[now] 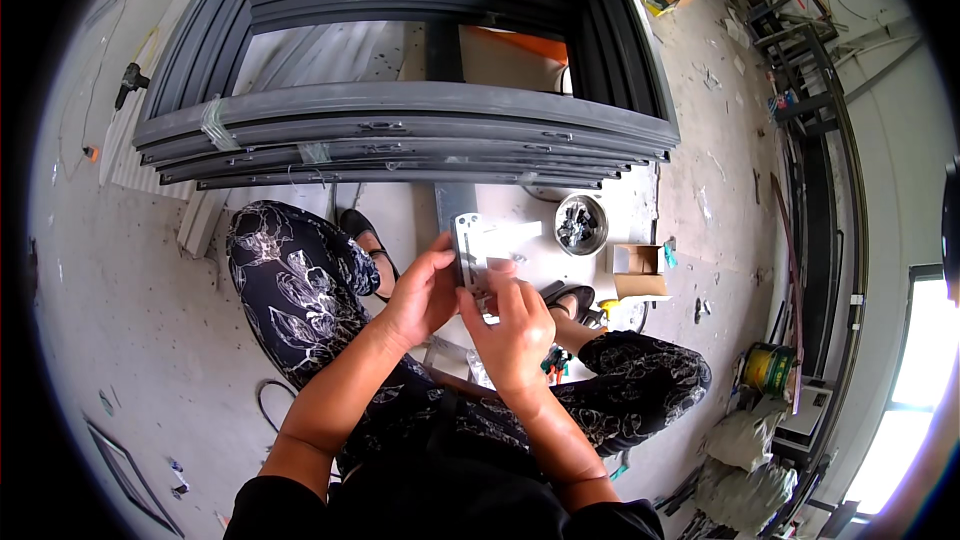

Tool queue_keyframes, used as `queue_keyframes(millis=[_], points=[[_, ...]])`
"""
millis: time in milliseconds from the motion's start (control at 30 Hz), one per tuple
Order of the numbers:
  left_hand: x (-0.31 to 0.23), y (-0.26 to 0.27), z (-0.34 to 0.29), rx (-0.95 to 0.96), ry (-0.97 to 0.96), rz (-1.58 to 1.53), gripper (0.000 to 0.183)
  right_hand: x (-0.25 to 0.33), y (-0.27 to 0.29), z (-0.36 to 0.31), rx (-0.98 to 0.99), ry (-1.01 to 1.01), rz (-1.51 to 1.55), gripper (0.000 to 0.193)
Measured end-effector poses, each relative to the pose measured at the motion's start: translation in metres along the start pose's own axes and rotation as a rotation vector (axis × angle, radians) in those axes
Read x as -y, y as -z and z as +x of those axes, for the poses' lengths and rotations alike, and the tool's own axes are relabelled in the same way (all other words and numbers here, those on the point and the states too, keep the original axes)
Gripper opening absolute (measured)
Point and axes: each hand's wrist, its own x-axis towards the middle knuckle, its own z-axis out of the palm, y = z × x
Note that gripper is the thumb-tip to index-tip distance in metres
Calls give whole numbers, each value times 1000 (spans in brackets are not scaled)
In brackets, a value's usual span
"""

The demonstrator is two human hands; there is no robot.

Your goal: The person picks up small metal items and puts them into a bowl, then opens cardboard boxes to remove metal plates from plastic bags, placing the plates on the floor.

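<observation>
My left hand (pixel 422 292) is closed around the left edge of a flat, silver-grey metal plate (pixel 468 238) with rounded upper corners and small holes. The plate points away from me, above the floor between my knees. At its lower right, my right hand (pixel 513 330) has its fingers bent and gathered against it. Anything small between those fingers is blurred and cannot be made out. Just ahead stands a stack of dark grey rectangular frames (pixel 400 105), taped in places. A round metal bowl (pixel 600 232) of small dark and silver parts lies right of the plate.
An open cardboard box (pixel 638 285) sits beyond my right foot, below the bowl. Pale bars (pixel 203 222) lie left of my left knee. A black power drill (pixel 130 85) rests at far left. Long metal profiles (pixel 830 230) line the right wall.
</observation>
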Motion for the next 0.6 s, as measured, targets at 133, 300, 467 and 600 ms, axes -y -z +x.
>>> queue_keyframes(millis=[133, 300, 467, 600], points=[[-2, -2, 0, 20, 10, -2, 43, 0, 1, -1, -43, 43, -34, 35], [-2, -3, 0, 8, 5, -11, 43, 0, 1, -1, -57, 69, -69, 35], [-2, -6, 0, -3, -7, -58, 43, 0, 1, -2, -37, 58, -75, 35], [-3, -8, 0, -15, -3, -64, 43, 1, 2, -2, -32, 48, -63, 35]])
